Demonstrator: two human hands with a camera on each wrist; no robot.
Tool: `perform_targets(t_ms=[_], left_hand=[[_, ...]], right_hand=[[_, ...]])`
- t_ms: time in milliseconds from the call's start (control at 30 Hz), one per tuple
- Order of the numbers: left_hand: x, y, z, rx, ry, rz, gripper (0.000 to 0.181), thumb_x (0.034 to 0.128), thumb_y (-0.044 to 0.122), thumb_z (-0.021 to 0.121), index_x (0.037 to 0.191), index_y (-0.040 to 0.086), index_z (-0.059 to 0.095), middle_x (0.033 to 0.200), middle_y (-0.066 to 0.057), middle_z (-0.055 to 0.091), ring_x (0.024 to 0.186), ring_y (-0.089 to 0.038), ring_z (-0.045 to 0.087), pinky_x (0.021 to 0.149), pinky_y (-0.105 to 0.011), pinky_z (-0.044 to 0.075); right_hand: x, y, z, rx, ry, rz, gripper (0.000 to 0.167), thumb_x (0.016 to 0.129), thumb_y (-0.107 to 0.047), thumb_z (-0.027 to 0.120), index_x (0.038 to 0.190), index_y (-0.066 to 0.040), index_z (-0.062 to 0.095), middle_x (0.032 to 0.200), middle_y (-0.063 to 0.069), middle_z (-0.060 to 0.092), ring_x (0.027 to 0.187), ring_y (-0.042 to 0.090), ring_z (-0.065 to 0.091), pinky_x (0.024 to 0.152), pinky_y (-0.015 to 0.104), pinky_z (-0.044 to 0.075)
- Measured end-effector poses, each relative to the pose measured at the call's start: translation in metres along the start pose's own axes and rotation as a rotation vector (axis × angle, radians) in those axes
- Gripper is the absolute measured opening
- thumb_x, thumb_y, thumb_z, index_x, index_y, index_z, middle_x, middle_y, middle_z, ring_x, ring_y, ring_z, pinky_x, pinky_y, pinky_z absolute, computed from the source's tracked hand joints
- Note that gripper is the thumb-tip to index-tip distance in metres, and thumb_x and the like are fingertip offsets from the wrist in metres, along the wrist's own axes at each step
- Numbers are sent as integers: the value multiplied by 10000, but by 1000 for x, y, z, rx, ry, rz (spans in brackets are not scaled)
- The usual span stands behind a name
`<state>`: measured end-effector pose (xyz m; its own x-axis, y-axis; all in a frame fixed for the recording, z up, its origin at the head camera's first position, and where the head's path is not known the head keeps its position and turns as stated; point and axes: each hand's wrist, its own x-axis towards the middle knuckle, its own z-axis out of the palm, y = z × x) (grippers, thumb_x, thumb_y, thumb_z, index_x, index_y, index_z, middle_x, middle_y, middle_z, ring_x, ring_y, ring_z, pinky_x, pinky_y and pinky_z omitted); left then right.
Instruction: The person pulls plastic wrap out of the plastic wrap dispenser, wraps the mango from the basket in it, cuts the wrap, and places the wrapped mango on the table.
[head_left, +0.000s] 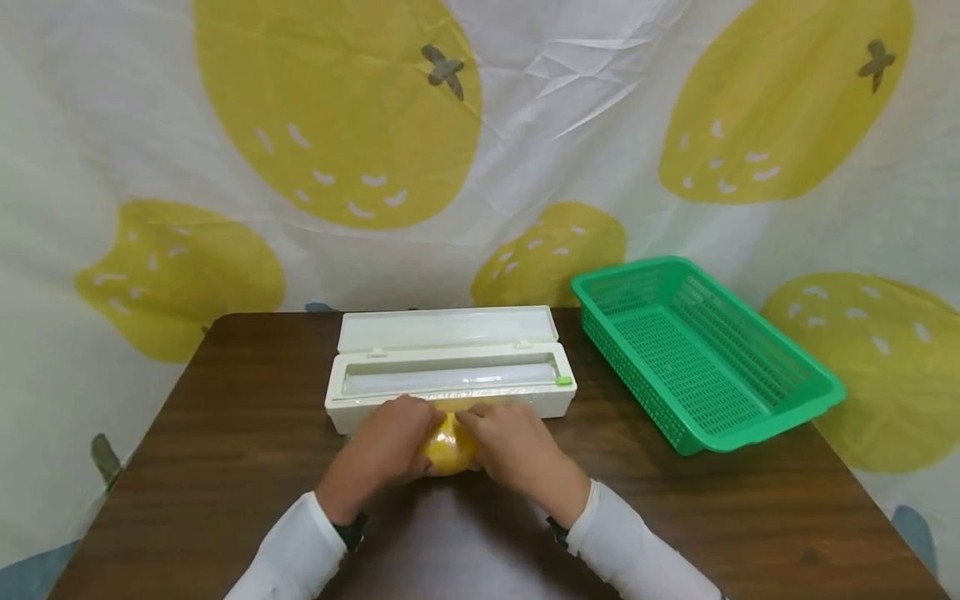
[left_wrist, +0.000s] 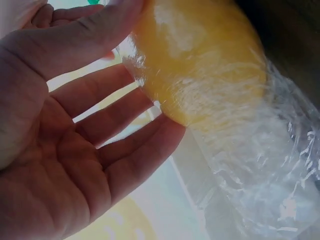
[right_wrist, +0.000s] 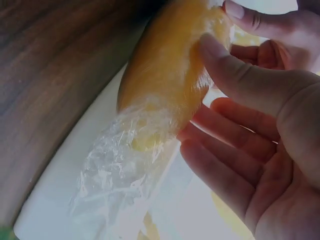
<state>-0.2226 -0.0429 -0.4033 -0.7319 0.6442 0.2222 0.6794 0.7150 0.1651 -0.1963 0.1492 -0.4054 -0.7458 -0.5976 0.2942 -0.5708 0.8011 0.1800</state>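
A rounded yellow item (head_left: 448, 454), smooth and wrapped in cling film, is between my two hands in front of the cling film dispenser (head_left: 557, 406). Its exact kind is unclear. My left hand (head_left: 390, 437) holds its left side, thumb on top and fingers against the far side. From the right, my right hand (head_left: 517, 446) grips it the same way, the two thumbs close together. Loose clear film (left_wrist: 265, 170) trails off one end in the left wrist view, and crumpled film (right_wrist: 115, 170) hangs from the other end in the right wrist view.
The white dispenser's lid (head_left: 450, 327) is raised, with a film roll (head_left: 450, 379) inside and a small green piece at its right end. A green plastic basket (head_left: 705, 358) stands at the right. Behind the brown table (head_left: 225, 467) hangs a lemon-print cloth (head_left: 525, 150).
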Motion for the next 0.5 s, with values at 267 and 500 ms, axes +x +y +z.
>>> perform_targets(t_ms=[267,500], left_hand=[[0,6,3,108,41,7,357,574,185,929,750,90,633,675,-30,615,654,-232,531,687,-381,453],[-1,1,4,96,62,17,369,567,222,939,755,114,640,659,-6,600,641,-226,559,635,-383,483]], right_hand=[[4,3,6,-45,-7,-19,278,663,-118,876,896,-196,746,960,-34,714,752,167,687,585,323,557],[5,8,10,-4,-28,-42,239,690,-79,836,878,-193,741,949,-39,728,774,159,682,597,329,550]])
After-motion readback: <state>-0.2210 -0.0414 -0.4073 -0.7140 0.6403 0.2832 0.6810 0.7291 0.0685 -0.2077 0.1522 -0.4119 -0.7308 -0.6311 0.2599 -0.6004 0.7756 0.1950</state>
